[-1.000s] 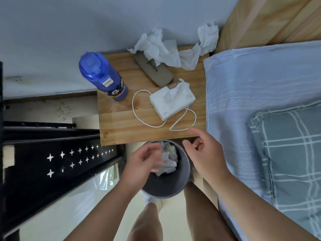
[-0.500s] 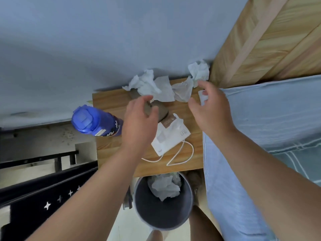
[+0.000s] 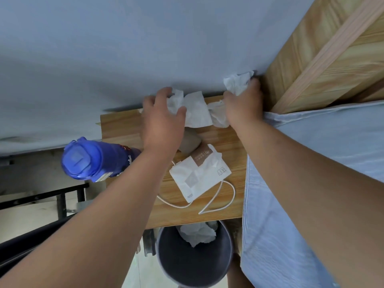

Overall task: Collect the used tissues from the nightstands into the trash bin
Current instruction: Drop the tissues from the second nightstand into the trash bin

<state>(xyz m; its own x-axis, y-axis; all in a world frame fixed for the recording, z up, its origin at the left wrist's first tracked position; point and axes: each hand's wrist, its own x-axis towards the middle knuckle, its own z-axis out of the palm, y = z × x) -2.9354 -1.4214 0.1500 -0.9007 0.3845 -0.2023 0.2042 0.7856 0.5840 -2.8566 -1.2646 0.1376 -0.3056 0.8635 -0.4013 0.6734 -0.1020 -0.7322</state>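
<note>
left hand (image 3: 164, 119): fingers curled round crumpled tissue (image 3: 195, 112) at nightstand (image 3: 226, 142) back edge
right hand (image 3: 243, 107): gripping corner tissue (image 3: 236, 84) — against wall
trash bin (image 3: 166, 254): one wad (image 3: 197, 232) inside

Trash bin (image 3: 187, 267) before nightstand (image 3: 226, 142); bottle (image 3: 93, 161) left, tissue pack (image 3: 199, 179) middle, perhaps a case (image 3: 190, 142) behind.

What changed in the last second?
Both hands rose from the trash bin to the back of the nightstand. The left hand now grips the crumpled tissues by the wall; the right hand grips the corner tissue. Unmoved: bottle, tissue pack, cable, trash bin.
</note>
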